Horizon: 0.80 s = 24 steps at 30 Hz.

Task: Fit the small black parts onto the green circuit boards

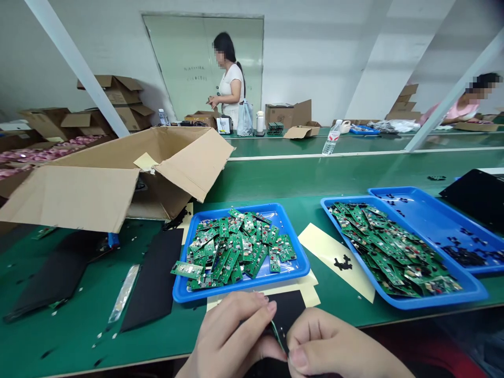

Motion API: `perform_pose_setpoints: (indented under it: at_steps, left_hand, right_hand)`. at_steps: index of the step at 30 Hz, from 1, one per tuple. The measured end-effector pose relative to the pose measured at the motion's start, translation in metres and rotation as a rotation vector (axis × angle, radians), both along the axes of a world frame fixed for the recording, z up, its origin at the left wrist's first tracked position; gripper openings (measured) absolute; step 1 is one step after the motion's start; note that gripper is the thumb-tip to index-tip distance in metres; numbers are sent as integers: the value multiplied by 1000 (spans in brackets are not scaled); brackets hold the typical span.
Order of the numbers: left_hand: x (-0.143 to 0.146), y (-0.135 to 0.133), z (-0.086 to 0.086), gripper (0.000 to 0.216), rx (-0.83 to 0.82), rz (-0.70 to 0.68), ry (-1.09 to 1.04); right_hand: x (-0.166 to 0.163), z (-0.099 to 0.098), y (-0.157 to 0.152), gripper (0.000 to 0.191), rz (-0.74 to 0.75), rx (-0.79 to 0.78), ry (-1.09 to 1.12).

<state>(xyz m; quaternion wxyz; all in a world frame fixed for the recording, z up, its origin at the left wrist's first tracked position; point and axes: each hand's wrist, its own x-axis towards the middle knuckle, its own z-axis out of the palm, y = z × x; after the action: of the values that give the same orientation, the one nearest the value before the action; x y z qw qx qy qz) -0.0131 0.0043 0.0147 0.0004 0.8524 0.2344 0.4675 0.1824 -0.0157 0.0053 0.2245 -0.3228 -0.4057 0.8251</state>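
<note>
My left hand (232,336) and my right hand (334,349) meet at the bottom edge, fingers pinched together on a small green circuit board (279,336) seen edge-on between them. Under the hands lies a black sheet (289,310) on yellow paper. Just beyond the hands stands a blue tray (293,270) heaped with several green circuit boards (236,249). A second blue tray (468,291) to the right holds another pile of boards (389,249).
A third blue tray (429,215) with black bits sits at the far right. An open cardboard box (118,178) lies at left, with black sheets (155,278) in front. A yellow sheet (334,257) lies between trays. A person (230,79) stands beyond the belt; another person (468,102) sits far right.
</note>
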Motion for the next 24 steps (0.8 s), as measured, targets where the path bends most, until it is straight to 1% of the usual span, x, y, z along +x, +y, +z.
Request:
perform_pose_setpoints:
  at_steps: [3, 6, 10, 12, 14, 16, 18, 21, 24]
  left_hand:
    - [-1, -1, 4, 27, 18, -43, -42]
    - [-2, -5, 9, 29, -87, -47, -9]
    - [-3, -8, 14, 32, -152, -92, -47]
    - [-3, -7, 14, 33, -174, -120, -60]
    - [-3, -6, 13, 34, -189, -142, -72]
    - [-2, -5, 12, 35, -194, -165, -85]
    - [-2, -5, 10, 35, -224, -177, -105]
    - [-1, -6, 8, 35, -295, -183, -153]
    - [1, -7, 5, 34, -358, -186, -226]
  right_hand:
    - [1, 3, 5, 48, 52, -18, -7]
    - [1, 10, 7, 46, 74, 11, -21]
    - [0, 15, 10, 49, 109, 50, 42]
    - [-1, 15, 11, 50, 132, 84, 76]
    - [-2, 16, 11, 50, 124, 157, 64]
    - [-1, 18, 9, 49, 77, 253, 2]
    - [-1, 23, 7, 47, 19, 382, -97]
    - [-1, 30, 3, 44, -38, 657, -294]
    - [-4, 34, 2, 44, -136, 987, -457]
